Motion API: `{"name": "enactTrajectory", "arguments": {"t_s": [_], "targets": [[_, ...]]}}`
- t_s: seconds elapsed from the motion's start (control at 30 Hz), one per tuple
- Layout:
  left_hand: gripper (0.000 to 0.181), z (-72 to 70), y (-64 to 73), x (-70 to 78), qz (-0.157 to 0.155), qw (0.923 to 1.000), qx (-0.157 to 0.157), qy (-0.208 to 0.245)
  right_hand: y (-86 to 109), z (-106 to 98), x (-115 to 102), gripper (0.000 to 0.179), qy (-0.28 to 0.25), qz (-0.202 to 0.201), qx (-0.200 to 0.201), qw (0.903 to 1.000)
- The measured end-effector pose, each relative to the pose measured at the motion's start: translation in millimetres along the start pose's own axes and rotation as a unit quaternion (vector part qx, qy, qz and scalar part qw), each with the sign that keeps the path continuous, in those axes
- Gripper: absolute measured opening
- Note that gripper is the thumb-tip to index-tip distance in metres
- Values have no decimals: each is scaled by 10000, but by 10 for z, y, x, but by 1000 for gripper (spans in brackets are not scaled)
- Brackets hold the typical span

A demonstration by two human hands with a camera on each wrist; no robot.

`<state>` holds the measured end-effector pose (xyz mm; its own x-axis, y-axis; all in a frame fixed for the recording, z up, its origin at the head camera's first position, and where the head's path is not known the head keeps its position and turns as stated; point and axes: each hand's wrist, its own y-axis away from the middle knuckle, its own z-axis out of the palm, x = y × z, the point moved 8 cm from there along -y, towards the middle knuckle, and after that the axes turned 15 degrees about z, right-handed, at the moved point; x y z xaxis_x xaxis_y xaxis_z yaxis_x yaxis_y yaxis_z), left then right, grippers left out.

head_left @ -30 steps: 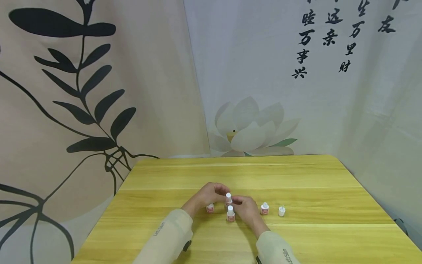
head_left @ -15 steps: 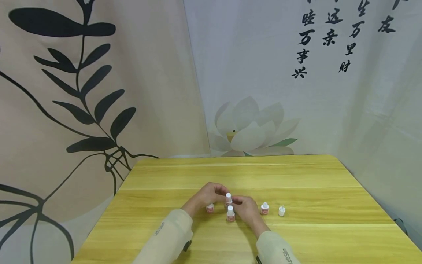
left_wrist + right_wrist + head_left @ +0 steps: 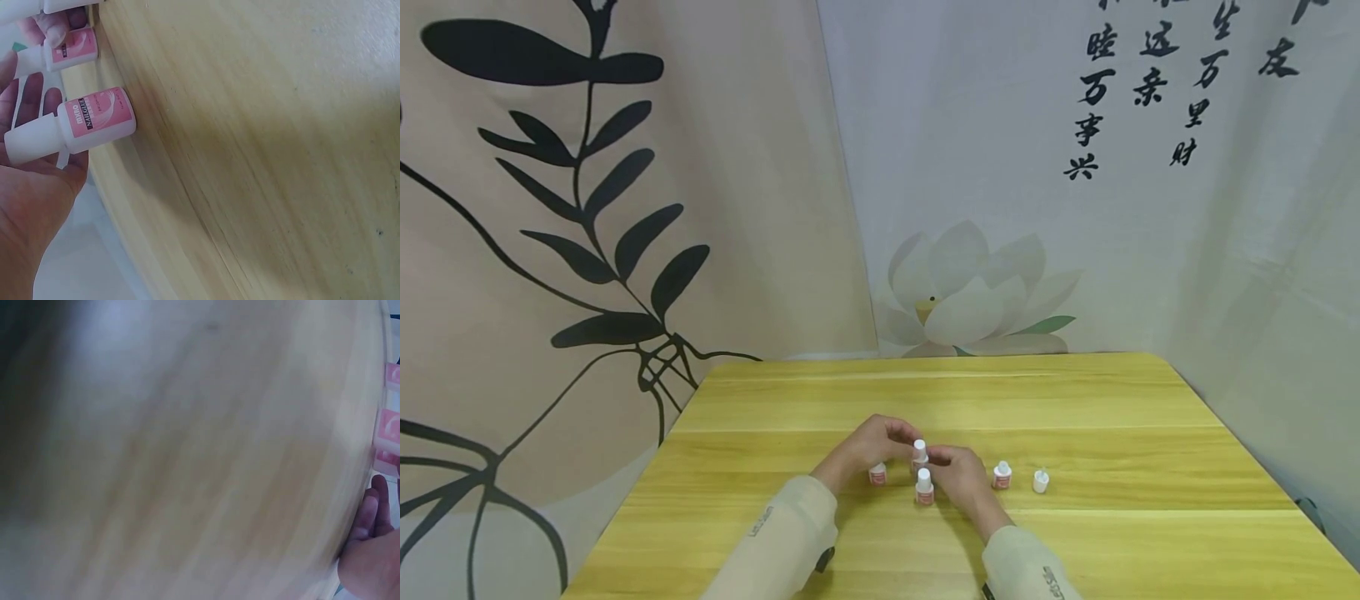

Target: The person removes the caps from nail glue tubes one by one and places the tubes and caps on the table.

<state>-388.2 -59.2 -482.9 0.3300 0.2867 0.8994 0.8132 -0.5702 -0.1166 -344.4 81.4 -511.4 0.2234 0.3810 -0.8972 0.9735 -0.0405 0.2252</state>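
Note:
Both hands meet at a nail glue bottle [image 3: 920, 455] with a tall white cap, near the table's middle. My left hand [image 3: 876, 442] pinches it near the cap. My right hand [image 3: 957, 473] holds its body; in the left wrist view a fingertip lies against the pink label of this bottle [image 3: 78, 47]. A second capped bottle [image 3: 924, 490] stands upright just in front of the hands. A third bottle [image 3: 877, 474] stands below my left hand, its top hidden there; in the left wrist view, a bottle [image 3: 100, 119] labelled NAIL GLUE stands before my palm.
Right of my hands stands a shorter-looking bottle [image 3: 1002, 474], seemingly without its tall cap. A small white cap-like piece [image 3: 1041, 481] lies beside it. All rest on a wooden table [image 3: 1150, 467], with a printed curtain [image 3: 760, 208] behind its far edge.

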Motion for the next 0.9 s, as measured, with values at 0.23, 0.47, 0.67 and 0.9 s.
{"name": "enactTrajectory", "arguments": {"t_s": [0.23,0.47,0.67,0.9], "targets": [[23,8,0,-2,99,9999,-41,93,-7,3,4,23,-21,41,6,10000],[21,0,14,0,19,10000,-44,18,-13,5,-2,24,7,73,4,10000],[15,18,11,21,52,10000,-6,52,-1,-4,-13,23,119,40,58,9999],[21,17,11,23,27,10000,-10,-1,13,-5,-24,22,70,29,16,10000]]}}
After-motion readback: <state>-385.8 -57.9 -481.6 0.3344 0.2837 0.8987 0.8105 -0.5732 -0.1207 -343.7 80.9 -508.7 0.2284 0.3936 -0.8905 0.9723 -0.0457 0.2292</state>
